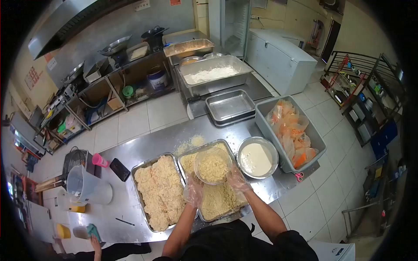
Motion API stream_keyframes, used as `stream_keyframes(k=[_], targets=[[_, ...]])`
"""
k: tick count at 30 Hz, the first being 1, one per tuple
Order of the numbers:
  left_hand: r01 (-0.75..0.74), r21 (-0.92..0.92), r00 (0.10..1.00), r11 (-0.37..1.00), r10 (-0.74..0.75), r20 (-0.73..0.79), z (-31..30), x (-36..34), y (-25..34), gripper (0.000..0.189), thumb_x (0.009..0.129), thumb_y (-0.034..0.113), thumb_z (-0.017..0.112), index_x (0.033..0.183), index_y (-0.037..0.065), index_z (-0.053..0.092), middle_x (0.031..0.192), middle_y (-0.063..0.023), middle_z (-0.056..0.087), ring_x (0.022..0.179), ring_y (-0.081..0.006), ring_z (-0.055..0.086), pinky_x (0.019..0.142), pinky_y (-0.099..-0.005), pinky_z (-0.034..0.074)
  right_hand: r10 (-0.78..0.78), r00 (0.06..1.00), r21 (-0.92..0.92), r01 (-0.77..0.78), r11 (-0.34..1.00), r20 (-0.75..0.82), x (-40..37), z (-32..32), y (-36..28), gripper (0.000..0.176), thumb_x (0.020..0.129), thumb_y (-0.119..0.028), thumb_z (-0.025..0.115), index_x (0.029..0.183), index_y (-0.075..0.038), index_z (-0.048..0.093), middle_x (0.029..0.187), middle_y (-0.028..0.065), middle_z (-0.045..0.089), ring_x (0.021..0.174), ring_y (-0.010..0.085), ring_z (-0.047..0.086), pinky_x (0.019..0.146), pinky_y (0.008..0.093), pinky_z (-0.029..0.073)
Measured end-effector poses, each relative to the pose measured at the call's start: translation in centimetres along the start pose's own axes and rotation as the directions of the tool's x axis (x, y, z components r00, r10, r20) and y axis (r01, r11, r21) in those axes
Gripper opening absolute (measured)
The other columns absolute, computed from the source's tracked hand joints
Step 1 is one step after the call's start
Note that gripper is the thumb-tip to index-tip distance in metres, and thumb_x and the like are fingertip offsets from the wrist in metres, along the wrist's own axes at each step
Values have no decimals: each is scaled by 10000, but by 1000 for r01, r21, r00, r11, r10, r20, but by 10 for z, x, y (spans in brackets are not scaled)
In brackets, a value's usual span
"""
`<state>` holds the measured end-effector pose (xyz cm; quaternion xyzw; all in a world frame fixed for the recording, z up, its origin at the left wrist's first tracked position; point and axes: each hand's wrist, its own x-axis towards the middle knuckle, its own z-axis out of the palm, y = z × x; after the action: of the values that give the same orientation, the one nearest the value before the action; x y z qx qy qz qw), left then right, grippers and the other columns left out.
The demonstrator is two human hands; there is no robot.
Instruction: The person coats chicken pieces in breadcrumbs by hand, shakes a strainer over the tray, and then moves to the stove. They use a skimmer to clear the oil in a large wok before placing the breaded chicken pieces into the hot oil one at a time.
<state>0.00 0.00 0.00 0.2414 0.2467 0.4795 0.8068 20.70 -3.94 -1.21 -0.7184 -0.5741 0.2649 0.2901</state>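
Note:
A round sieve (212, 165) with yellowish crumbs in it is held over a metal tray of crumbs (217, 202). My left hand (194, 191), in a clear plastic glove, grips its left side. On the opposite side my right hand (237, 179), gloved too, holds the rim. Left of them lies a tray of crumb-coated pieces (160, 193). A steel bowl of pale batter (257, 157) stands just right of my right hand. Loose crumbs (197, 141) are scattered behind the crumb tray.
A grey bin of plastic bags (291, 132) and red scissors (298, 176) are on the right. Behind are empty trays (230, 106) and a flour pan (213, 76). At left: a phone (119, 169), a pink cup (100, 160), a plastic container (89, 185) and a co-worker's hand (95, 243) near a cloth.

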Motion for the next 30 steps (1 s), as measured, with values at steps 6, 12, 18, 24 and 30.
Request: stream_keyframes(k=[6, 12, 18, 24, 30], targets=[[-106, 68, 994, 992, 108, -20, -13, -3, -17, 668, 840, 498, 361, 1287, 22, 226, 1290, -100, 307, 1159, -217, 313, 986, -322, 233, -76, 987, -101, 62, 993, -142, -2, -3, -3, 425, 801, -124, 426, 1130, 124, 323, 815, 212, 531, 704, 268, 532, 668, 363, 431], [5, 75, 995, 997, 2, -102, -7, -5, -12, 631, 849, 485, 347, 1282, 38, 244, 1258, -94, 352, 1138, -219, 342, 976, -295, 255, -265, 963, -225, 249, 942, -46, -2, 33, 54, 459, 806, -166, 448, 1203, 27, 320, 846, 197, 506, 766, 276, 513, 710, 355, 413], [25, -54, 1000, 998, -26, -13, 0, -3, -9, 695, 816, 529, 378, 1288, 45, 216, 1293, -125, 291, 1160, -272, 319, 979, -386, 267, 96, 987, 121, -112, 986, 129, -6, -7, -12, 468, 817, -189, 446, 1182, 73, 315, 796, 204, 505, 663, 243, 502, 668, 344, 419], [23, -57, 994, 998, -29, -101, -20, 6, -23, 685, 841, 526, 301, 1303, 34, 182, 1321, -97, 267, 1194, -227, 281, 1001, -340, 216, -98, 992, -214, 79, 974, -79, 3, 22, 25, 351, 809, -152, 438, 1066, 80, 382, 804, 226, 510, 692, 276, 510, 671, 365, 412], [40, 21, 996, 999, -38, -80, -9, 5, -13, 719, 829, 559, 277, 1304, 30, 174, 1342, -100, 229, 1200, -236, 284, 994, -344, 232, -265, 959, 12, 268, 963, -103, 0, -9, -22, 254, 764, -81, 454, 938, 104, 457, 942, 347, 493, 751, 302, 569, 721, 377, 446]])
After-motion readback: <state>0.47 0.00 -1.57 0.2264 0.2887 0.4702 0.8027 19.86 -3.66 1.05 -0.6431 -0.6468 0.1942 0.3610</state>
